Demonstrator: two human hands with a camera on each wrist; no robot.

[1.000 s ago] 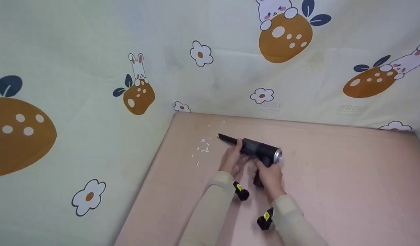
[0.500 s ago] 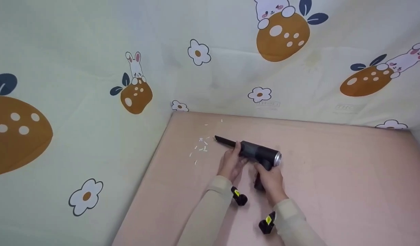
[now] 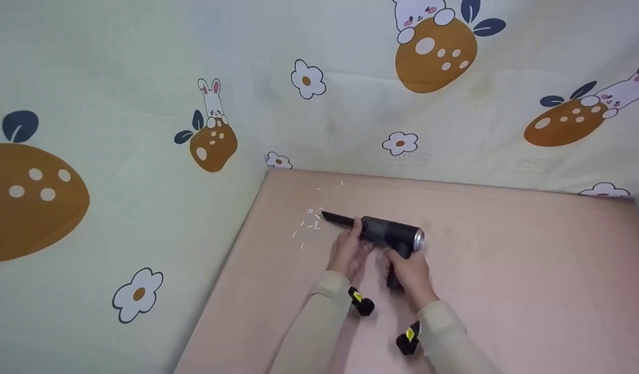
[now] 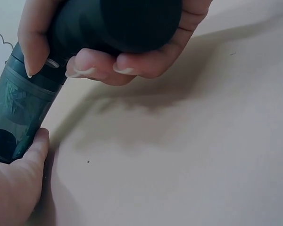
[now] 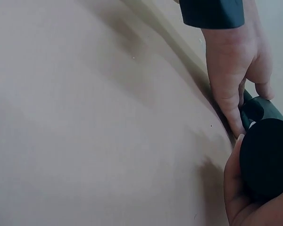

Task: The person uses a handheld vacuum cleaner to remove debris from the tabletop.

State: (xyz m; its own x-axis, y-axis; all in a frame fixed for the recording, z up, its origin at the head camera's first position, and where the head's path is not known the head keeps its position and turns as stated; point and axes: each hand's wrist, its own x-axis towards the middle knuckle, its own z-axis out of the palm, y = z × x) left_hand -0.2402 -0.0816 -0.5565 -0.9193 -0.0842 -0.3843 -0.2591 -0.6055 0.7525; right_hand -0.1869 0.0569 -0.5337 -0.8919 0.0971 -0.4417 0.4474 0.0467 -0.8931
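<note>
A black handheld vacuum cleaner (image 3: 389, 232) with a long narrow nozzle (image 3: 340, 219) and a silver-rimmed rear end is held low over the pink surface. My right hand (image 3: 414, 272) grips its handle (image 4: 139, 23), fingers wrapped round it in the left wrist view. My left hand (image 3: 347, 252) holds the front of the barrel, thumb on the near top side and fingers beneath. Through the clear dust cup (image 4: 21, 110) some bits show inside. Small pale scraps (image 3: 314, 226) lie scattered by the nozzle tip, which points left among them.
The pink tabletop (image 3: 517, 270) meets pale fabric walls (image 3: 117, 130) printed with rabbits, fruit and flowers at the left and back. Two stray scraps (image 3: 342, 183) lie farther back. A black wrist camera (image 3: 362, 303) sits on each sleeve.
Both hands have moved the vacuum cleaner slightly left and toward me, so its nozzle tip now stands right beside the scraps. The head view has shifted a little.
</note>
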